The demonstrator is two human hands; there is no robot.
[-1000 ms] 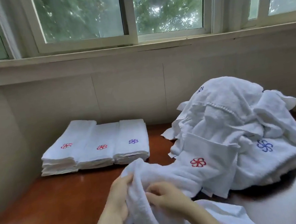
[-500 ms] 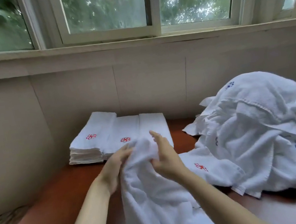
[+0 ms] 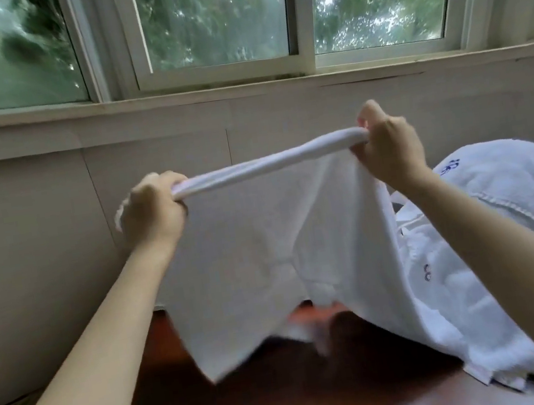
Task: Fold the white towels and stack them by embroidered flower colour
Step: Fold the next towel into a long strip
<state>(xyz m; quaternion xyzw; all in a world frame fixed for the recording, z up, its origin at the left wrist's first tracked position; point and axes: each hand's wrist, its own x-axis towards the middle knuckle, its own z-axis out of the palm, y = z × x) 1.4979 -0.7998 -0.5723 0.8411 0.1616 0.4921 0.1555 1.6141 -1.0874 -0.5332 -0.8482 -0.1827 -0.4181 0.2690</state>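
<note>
I hold one white towel up in the air, stretched by its top edge. My left hand grips the left corner and my right hand grips the right corner, a little higher. The cloth hangs down in front of me and its lower edge is blurred just above the table. No embroidered flower shows on it. A heap of unfolded white towels with blue embroidery lies at the right. The folded stacks are hidden behind the raised towel.
The reddish-brown wooden table runs under the towel, set in a corner of pale walls. A window sill and windows run across the back.
Both hands have risen and moved apart, spreading the towel wide by its top edge. The camera has tilted up, and the folded stacks have dropped out of sight behind the cloth.
</note>
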